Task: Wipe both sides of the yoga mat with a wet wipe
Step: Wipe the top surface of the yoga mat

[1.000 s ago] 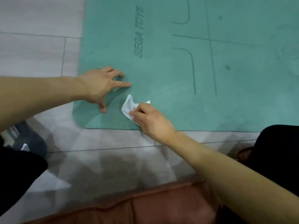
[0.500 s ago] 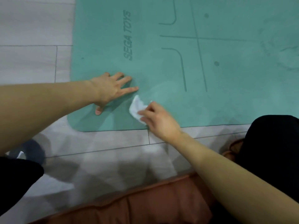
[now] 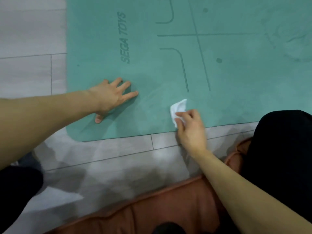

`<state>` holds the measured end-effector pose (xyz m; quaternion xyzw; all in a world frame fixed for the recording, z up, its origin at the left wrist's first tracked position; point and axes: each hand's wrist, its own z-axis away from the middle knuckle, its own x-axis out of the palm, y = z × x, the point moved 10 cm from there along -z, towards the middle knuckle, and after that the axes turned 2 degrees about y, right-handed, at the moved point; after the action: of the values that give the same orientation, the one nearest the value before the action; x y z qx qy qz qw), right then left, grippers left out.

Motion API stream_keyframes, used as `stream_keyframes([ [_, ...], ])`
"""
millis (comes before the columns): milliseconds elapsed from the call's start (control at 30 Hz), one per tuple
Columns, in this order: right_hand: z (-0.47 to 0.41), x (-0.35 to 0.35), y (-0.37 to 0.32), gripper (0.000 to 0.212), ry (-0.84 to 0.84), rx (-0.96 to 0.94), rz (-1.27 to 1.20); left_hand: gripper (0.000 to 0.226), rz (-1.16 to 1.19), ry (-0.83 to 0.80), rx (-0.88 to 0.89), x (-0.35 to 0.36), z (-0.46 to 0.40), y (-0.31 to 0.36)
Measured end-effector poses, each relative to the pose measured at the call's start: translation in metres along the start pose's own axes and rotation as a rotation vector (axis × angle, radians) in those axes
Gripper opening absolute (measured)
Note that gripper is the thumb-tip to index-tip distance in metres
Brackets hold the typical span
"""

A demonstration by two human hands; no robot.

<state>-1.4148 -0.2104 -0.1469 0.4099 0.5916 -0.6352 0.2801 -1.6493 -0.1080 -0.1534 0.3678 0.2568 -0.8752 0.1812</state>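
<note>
A teal yoga mat (image 3: 228, 78) lies flat on the floor, printed with "SEGA TOYS" and dark guide lines. My left hand (image 3: 109, 97) presses flat on the mat near its near-left corner, fingers spread. My right hand (image 3: 189, 127) pinches a crumpled white wet wipe (image 3: 178, 108) against the mat close to the near edge. A faint damp sheen shows on the mat between the two hands.
Grey wood-look floor planks (image 3: 104, 159) surround the mat on the left and front. A rust-brown cushion (image 3: 160, 215) lies at the bottom. Black-clothed legs sit at the right (image 3: 283, 157) and lower left (image 3: 16, 188).
My right hand has slid the wipe to the right along the mat's near edge, away from my left hand. The left hand stays pressed near the corner.
</note>
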Motion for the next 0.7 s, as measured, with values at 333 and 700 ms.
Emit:
stream_keyframes([
  [333, 0.023, 0.046, -0.048, 0.019, -0.220, -0.131, -0.024, 0.183, -0.006, -0.014, -0.018, 0.004, 0.000, 0.006],
  [700, 0.023, 0.070, -0.079, 0.022, -0.356, -0.441, 0.017, 0.180, -0.024, 0.030, 0.038, 0.003, 0.001, 0.002],
])
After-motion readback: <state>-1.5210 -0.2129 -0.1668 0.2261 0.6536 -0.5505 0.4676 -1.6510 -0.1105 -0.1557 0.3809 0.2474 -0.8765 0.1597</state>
